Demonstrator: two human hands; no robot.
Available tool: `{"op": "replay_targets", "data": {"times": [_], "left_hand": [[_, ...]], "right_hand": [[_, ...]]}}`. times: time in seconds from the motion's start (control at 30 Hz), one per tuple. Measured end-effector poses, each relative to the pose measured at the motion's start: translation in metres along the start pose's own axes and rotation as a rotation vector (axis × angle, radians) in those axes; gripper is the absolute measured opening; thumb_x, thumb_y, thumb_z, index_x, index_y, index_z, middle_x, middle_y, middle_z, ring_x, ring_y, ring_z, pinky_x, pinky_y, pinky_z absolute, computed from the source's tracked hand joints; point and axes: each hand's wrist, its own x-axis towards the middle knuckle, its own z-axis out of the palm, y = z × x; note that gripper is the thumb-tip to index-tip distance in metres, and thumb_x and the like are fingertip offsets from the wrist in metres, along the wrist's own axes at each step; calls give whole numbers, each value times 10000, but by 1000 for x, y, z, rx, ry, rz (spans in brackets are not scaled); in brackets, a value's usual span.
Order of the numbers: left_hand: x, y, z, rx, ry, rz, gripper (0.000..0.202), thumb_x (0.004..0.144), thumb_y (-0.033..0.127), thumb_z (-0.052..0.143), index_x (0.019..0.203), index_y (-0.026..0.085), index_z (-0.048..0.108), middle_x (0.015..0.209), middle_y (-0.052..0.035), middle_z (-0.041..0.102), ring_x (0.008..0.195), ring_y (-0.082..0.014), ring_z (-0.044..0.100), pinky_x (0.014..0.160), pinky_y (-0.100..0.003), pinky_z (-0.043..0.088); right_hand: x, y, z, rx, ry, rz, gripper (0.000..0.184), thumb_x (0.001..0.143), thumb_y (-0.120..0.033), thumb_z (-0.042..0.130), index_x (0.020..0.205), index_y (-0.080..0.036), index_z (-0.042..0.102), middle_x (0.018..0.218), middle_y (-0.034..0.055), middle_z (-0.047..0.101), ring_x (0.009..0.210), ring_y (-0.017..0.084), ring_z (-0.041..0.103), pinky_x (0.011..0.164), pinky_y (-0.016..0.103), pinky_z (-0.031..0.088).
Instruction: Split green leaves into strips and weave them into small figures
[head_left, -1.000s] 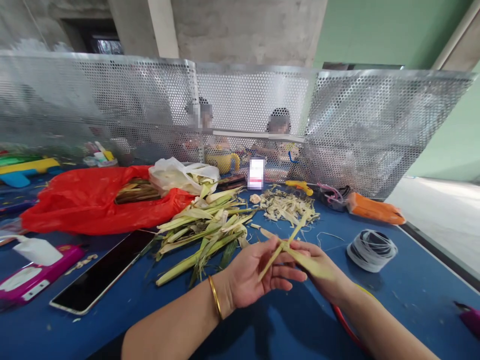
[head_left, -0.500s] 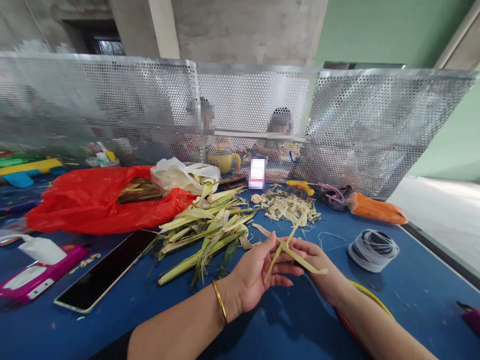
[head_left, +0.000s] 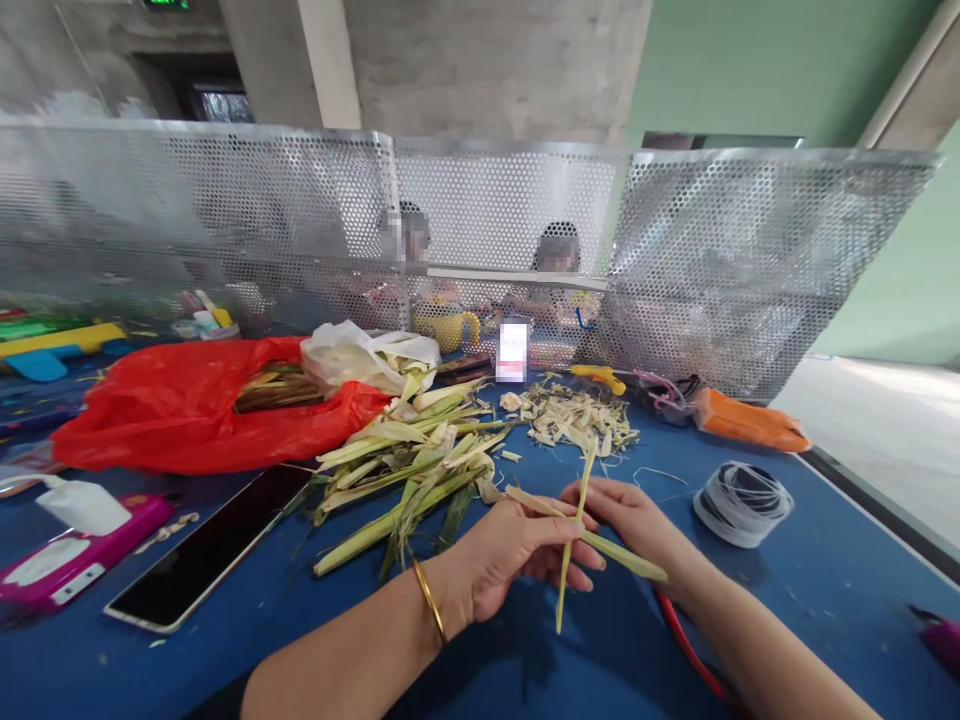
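Note:
Two pale corn husk strips [head_left: 622,556] cross each other between my hands, over the blue table [head_left: 600,670]. My left hand [head_left: 517,560], with a gold bangle at the wrist, pinches them where they cross, thumb on top. From the other side, the fingers of my right hand [head_left: 619,510] close on the strips just behind the crossing; their tips are partly hidden. A heap of green and cream corn husks [head_left: 412,470] lies to the left of my hands. Beyond them are scattered husk scraps [head_left: 577,415].
On the left are a red plastic bag [head_left: 172,400] holding dried husks, a phone [head_left: 217,545] and a magenta power strip [head_left: 90,550]. A string roll [head_left: 742,505] and an orange packet [head_left: 750,420] sit right. A perforated metal screen [head_left: 510,200] stands behind, people beyond it.
The crossed strips have turned, one now standing more upright in view. My left thumb has come down onto the crossing, and my right fingers have shifted behind it.

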Motion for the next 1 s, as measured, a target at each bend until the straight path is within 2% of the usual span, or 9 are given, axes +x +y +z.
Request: {"op": "replay_targets", "data": {"times": [0.1, 0.27, 0.4, 0.47, 0.53, 0.6, 0.67, 0.83, 1.0], "left_hand": [[2, -1, 0, 49, 51, -14, 281, 707, 323, 729, 899, 120, 703, 718, -81, 711, 571, -142, 656, 624, -250, 494], [4, -7, 4, 168, 79, -8, 267, 705, 369, 708, 768, 112, 679, 648, -85, 700, 463, -126, 601, 486, -215, 403], [9, -12, 7, 156, 229, 13, 176, 725, 273, 651, 684, 103, 670, 522, -53, 646, 390, -110, 546, 433, -204, 355], [12, -13, 6, 101, 307, 37, 157, 741, 248, 620, 726, 106, 684, 540, -50, 655, 398, -109, 548, 436, -204, 359], [13, -13, 3, 6, 352, 55, 158, 743, 260, 626, 767, 116, 686, 588, -47, 673, 434, -114, 568, 458, -208, 381], [13, -12, 2, -96, 349, 59, 189, 728, 308, 666, 768, 123, 672, 619, -42, 674, 471, -118, 580, 497, -219, 411], [13, -12, 2, -160, 308, 78, 245, 702, 356, 709, 761, 124, 660, 649, -42, 671, 515, -122, 588, 543, -232, 435], [11, -13, 7, -217, 180, 102, 257, 667, 328, 745, 813, 126, 685, 732, -51, 674, 626, -137, 600, 637, -246, 452], [10, -15, 9, -273, 214, 110, 233, 710, 279, 703, 877, 116, 695, 754, -55, 673, 627, -120, 589, 604, -215, 446]], "right_hand": [[1, -8, -4, 40, 165, -105, 459, 740, -595, 654, 857, -155, 710, 677, 12, 595, 658, 150, 521, 656, 273, 408], [-6, -17, 1, -106, 158, -198, 333, 750, -481, 696, 666, -171, 605, 575, -29, 510, 573, 122, 463, 606, 258, 387], [-13, -15, 9, -288, 284, -319, 287, 828, -445, 615, 697, -193, 574, 591, -11, 576, 584, 146, 530, 600, 265, 417], [-19, -12, 14, -523, 356, -468, 214, 877, -376, 570, 758, -200, 598, 660, 10, 634, 634, 160, 577, 624, 269, 431], [-26, -10, 18, -820, 360, -681, 143, 904, -281, 539, 825, -206, 632, 754, 31, 688, 698, 167, 616, 671, 278, 435], [-31, -9, 23, -1060, 328, -888, 146, 908, -192, 516, 865, -208, 654, 813, 42, 717, 718, 163, 633, 709, 290, 430], [-33, -8, 27, -1155, 317, -992, 168, 905, -143, 504, 889, -202, 660, 825, 43, 724, 713, 154, 640, 726, 293, 428], [-32, -5, 32, -1108, 399, -964, 148, 906, -159, 529, 881, -204, 667, 803, 40, 710, 728, 159, 631, 728, 301, 417], [-32, -2, 39, -1164, 355, -963, 170, 919, -170, 515, 871, -207, 674, 814, 37, 698, 721, 159, 599, 768, 325, 388]]}}
